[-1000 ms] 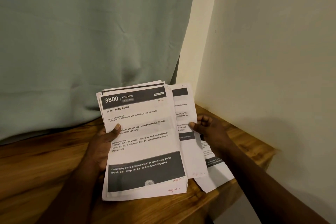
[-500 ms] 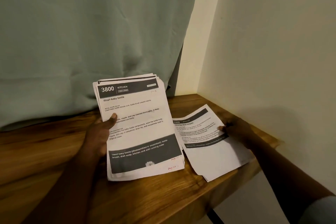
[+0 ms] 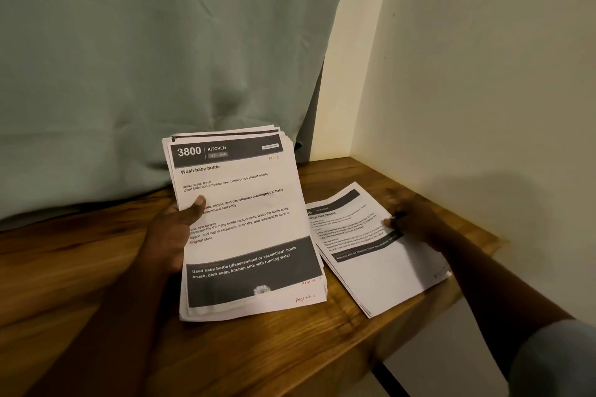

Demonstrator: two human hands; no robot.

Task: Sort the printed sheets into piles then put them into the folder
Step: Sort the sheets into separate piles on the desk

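My left hand [image 3: 172, 235] grips a thick stack of printed sheets [image 3: 248, 229], thumb on the top page headed "3800 Kitchen, Wash baby bottle". The stack is tilted up, its lower edge near the wooden table [image 3: 80, 267]. To its right a small pile of sheets [image 3: 380, 258] lies flat by the table's right edge, top page headed "Change Bed Sheets". My right hand [image 3: 409, 219] rests on that pile's right side, fingers on the paper; it is blurred. No folder is in view.
A pale green curtain [image 3: 145, 58] hangs behind the table. A cream wall [image 3: 483, 90] closes the corner on the right. The table's right edge [image 3: 419, 332] drops off close to the flat pile, part of which overhangs it.
My right hand carried a sheet from beside the held stack down onto the flat pile at the right. The stack in my left hand stayed almost still.
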